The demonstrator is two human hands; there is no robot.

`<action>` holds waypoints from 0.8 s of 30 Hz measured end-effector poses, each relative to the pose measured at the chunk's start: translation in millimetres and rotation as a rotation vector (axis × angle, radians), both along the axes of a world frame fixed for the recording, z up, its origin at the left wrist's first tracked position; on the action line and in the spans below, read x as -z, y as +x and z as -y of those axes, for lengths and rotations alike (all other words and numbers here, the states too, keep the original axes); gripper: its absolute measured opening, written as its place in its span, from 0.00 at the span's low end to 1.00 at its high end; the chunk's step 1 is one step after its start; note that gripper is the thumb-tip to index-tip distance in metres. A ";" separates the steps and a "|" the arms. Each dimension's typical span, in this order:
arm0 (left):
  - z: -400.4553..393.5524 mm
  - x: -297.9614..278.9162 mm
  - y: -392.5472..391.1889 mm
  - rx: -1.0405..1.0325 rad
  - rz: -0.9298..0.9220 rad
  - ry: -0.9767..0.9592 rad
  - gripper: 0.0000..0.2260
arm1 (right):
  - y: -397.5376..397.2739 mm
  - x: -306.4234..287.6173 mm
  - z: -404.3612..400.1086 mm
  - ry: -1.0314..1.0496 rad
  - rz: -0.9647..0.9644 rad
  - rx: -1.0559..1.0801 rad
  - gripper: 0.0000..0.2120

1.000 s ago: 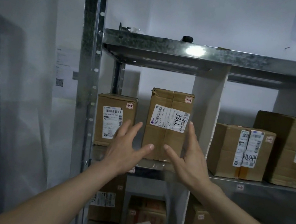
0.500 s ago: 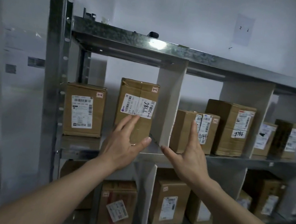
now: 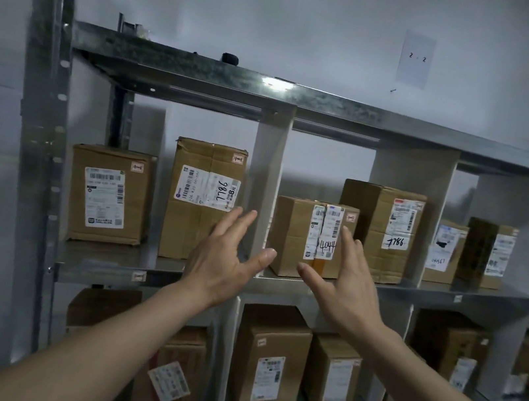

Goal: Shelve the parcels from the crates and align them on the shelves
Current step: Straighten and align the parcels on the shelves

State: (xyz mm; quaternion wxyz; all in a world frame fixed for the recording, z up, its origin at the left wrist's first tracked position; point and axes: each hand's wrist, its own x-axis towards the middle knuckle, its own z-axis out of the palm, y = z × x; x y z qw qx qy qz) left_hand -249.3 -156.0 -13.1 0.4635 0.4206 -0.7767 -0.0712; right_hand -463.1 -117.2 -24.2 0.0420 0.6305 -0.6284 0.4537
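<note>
Two-handed, hovered in front of the middle shelf point(image 3: 100, 264), near its front edge. Held the left hand point(image 3: 222, 263) open, fingers straight and slightly apart, thumb stretched out to the right, gripping nothing. Held the right hand point(image 3: 347, 282) the same way, fingers straight and close together, thumb pointed left toward the other thumb, the two thumbs apart.

Found the left fingertips lying over the lower right corner of the tall box point(image 3: 202, 201), labelled 7786, and over the white divider point(image 3: 264, 183) just beside it; could not tell whether touching. Found the right fingertips over the label of the small box point(image 3: 299, 237), marked 4044; again could not tell about contact.

Saw the tall box upright near the shelf's left end, right of a squat box point(image 3: 106, 196), apart from it and set back from the front edge. Saw the small box just right of the divider, touching a bigger box point(image 3: 377, 232) also marked 7786. Made out further boxes past the next divider, toward the right end.

Noted more boxes point(image 3: 269, 357) on the lower shelf, a sheet of paper point(image 3: 415, 58) on the wall above the top shelf point(image 3: 306, 99), and a steel post point(image 3: 40, 95) at the left end.
</note>
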 end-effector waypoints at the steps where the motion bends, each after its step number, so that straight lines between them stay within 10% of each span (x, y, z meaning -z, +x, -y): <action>1: 2.1 0.4 -9.9 -0.005 0.003 0.001 0.46 | -10.2 0.1 1.5 -0.011 -0.003 -0.013 0.48; 24: 23.5 1.4 -173.7 -0.291 0.004 0.062 0.46 | -170.5 -7.0 68.8 0.037 0.067 -0.335 0.52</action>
